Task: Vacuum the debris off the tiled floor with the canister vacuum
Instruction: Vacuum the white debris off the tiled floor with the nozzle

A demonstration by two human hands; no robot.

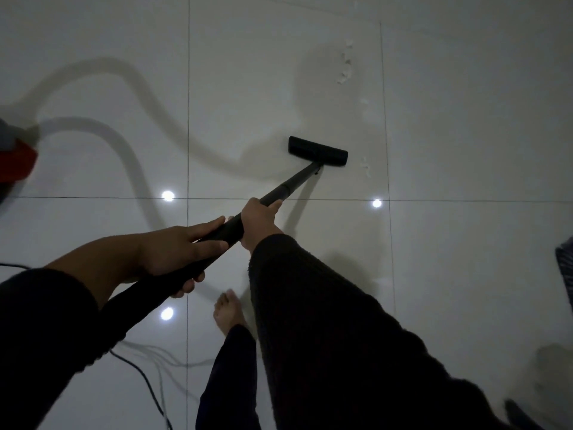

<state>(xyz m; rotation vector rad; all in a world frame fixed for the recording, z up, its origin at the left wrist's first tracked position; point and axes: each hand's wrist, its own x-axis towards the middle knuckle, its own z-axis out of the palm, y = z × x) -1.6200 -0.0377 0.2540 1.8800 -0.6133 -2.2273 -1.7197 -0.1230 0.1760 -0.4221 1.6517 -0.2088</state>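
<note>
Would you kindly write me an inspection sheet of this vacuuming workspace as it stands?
Surface: glossy pale tiled floor, ceiling lights reflected.
Job's things: black floor head flat on tile, on wand; white debris beyond it and at its right; red-grey canister at left edge.
Clutter: dark patterned object at right edge, unclear.
Hands: left hand and right hand both grip the wand.
Cables: power cord lying near the bare foot.
Surroundings: nothing seen.

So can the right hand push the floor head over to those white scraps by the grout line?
Probably yes. The right hand grips the wand, and only bare tile lies between the floor head and the nearest scraps just to its right.
</note>
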